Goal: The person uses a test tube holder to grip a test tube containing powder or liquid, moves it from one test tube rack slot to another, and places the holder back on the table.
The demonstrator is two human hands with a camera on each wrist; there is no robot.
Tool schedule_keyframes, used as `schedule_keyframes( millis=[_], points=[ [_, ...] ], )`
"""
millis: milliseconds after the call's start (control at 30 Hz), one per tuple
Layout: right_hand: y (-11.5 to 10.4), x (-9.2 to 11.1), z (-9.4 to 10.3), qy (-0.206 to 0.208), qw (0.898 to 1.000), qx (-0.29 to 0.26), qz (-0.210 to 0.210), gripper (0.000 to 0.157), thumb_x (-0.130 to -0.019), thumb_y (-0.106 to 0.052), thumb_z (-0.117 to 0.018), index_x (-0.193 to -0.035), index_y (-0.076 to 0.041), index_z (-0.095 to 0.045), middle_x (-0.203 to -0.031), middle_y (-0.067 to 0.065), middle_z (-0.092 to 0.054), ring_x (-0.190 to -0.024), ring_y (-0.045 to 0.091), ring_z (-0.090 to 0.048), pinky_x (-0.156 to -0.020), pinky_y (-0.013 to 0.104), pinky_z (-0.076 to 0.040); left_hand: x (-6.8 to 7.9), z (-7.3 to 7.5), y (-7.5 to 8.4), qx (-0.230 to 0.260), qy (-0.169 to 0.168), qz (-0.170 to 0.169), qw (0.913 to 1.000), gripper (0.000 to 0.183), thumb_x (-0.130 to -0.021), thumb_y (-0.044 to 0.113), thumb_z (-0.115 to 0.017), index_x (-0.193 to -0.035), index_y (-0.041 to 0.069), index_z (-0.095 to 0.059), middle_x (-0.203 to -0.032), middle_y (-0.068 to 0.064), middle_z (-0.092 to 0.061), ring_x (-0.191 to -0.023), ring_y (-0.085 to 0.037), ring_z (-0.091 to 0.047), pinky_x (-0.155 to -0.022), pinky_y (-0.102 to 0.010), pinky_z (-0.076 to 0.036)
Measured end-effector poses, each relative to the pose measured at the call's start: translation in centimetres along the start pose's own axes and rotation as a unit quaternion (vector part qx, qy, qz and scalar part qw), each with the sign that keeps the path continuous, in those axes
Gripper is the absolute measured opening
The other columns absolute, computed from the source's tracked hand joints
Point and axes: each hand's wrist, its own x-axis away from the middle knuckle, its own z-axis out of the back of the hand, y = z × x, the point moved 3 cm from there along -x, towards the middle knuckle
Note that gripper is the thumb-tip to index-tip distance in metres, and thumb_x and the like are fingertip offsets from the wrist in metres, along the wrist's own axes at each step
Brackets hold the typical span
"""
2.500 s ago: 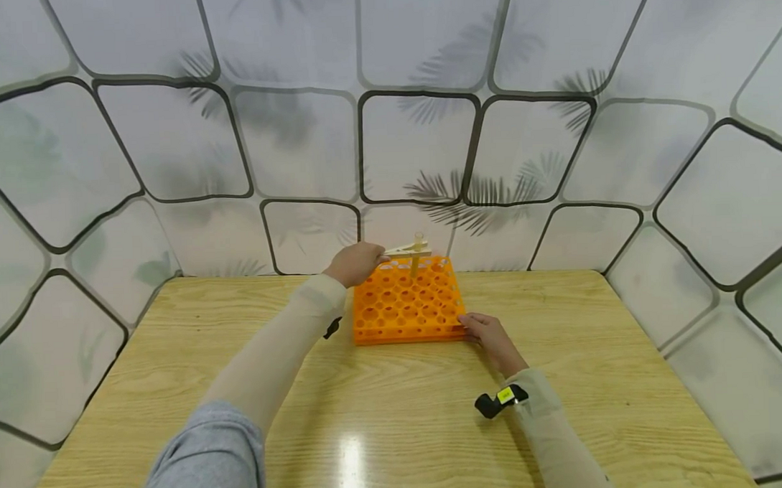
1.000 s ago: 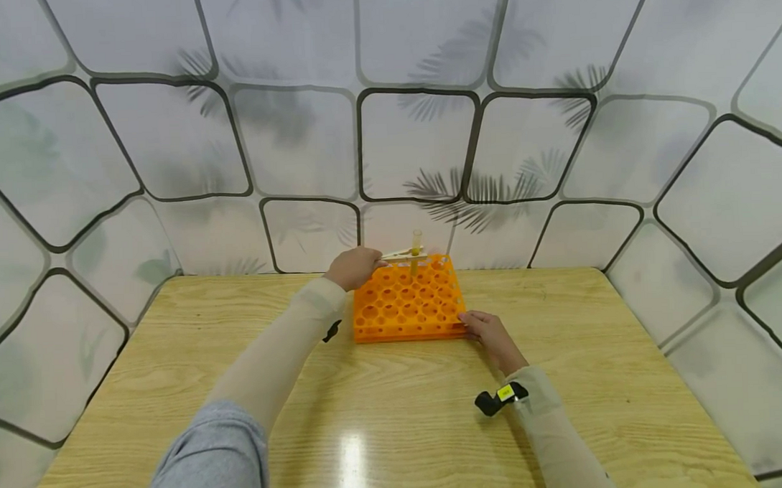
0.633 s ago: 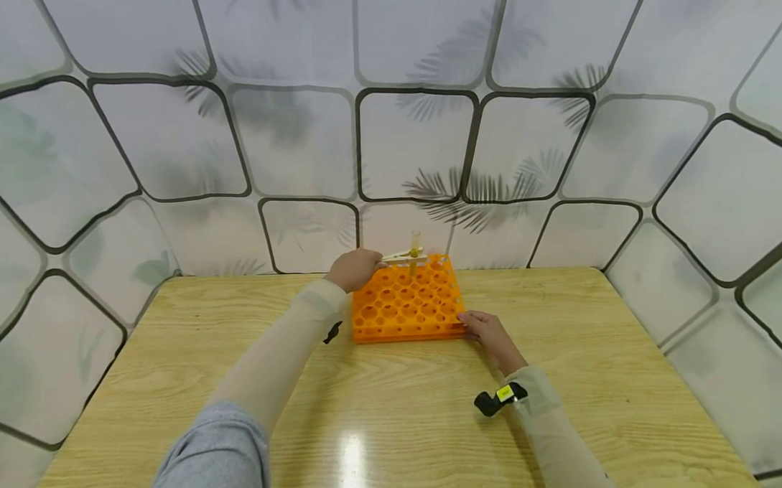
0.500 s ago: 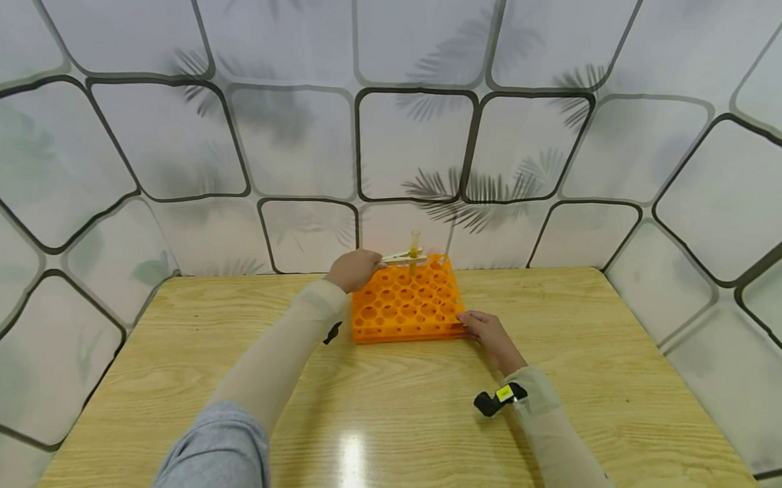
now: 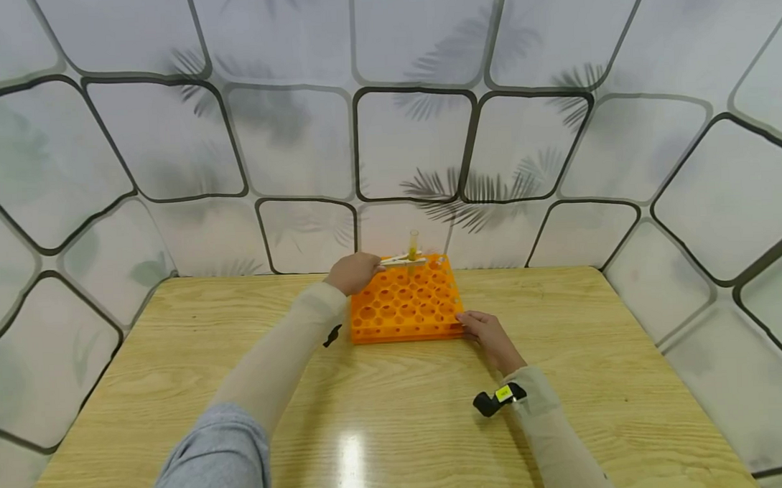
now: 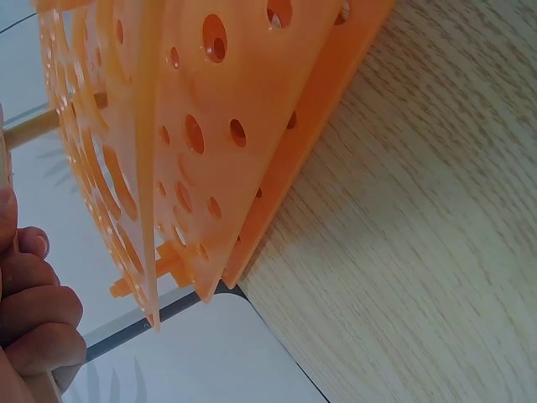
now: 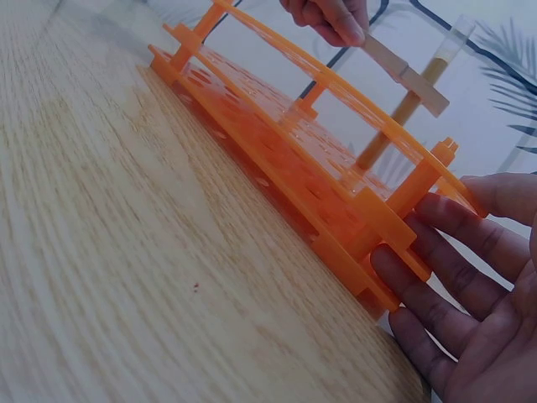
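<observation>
My left hand [image 5: 355, 272] grips the rear of a wooden test tube holder [image 5: 401, 262], its fingers [image 6: 42, 315] curled in the left wrist view. The holder is clamped around a clear test tube [image 5: 413, 240] with yellowish liquid. In the right wrist view the tube [image 7: 407, 105] passes down through the top plate of an orange test tube rack [image 5: 407, 337], slightly tilted against it. My right hand [image 5: 491, 337] holds the rack's near right corner; in the right wrist view its thumb lies at the top plate and its fingers [image 7: 445, 311] against the end.
The rack stands near the back of a light wooden table [image 5: 397, 409]. Behind it rises a pale curtain [image 5: 304, 154] patterned with dark outlines and leaves. A black wrist camera [image 5: 498, 400] sits on the right wrist.
The left hand has come down slightly, lowering the holder and test tube deeper into the rack and a little to the left. The right hand has stayed on the rack's corner.
</observation>
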Motion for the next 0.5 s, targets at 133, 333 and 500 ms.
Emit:
schedule_keyframes(
  millis=[133, 333, 500],
  points=[
    [-0.06, 0.02, -0.05, 0.0, 1.0, -0.002, -0.002, 0.023, -0.097, -0.028, -0.053, -0.097, -0.008, -0.064, -0.092, -0.009, -0.059, -0.086, 0.005, -0.059, -0.081, 0.022, -0.048, 0.11, -0.07, 0.04, 0.0, -0.002, 0.002, 1.0, 0.036, -0.101, 0.029, -0.043, -0.089, 0.002, -0.063, -0.068, -0.003, -0.053, -0.057, -0.014, -0.045, -0.062, -0.029, -0.04],
    [-0.09, 0.07, -0.06, 0.002, 1.0, -0.006, -0.002, 0.022, -0.097, -0.027, -0.054, -0.097, -0.007, -0.064, -0.092, -0.009, -0.059, -0.086, 0.004, -0.059, -0.08, 0.022, -0.048, 0.22, -0.19, 0.16, 0.001, 0.005, 0.002, 1.0, 0.034, -0.101, 0.029, -0.043, -0.089, 0.003, -0.063, -0.065, -0.002, -0.05, -0.056, -0.014, -0.041, -0.062, -0.029, -0.039],
    [-0.05, 0.06, -0.02, 0.003, 1.0, -0.004, -0.002, 0.023, -0.096, -0.028, -0.054, -0.098, -0.007, -0.064, -0.092, -0.009, -0.059, -0.085, 0.004, -0.059, -0.08, 0.022, -0.048, 0.24, -0.34, 0.23, -0.005, 0.002, 0.0, 1.0, 0.032, -0.1, 0.028, -0.044, -0.09, 0.003, -0.063, -0.062, -0.001, -0.045, -0.055, -0.013, -0.039, -0.061, -0.029, -0.038]
  ],
)
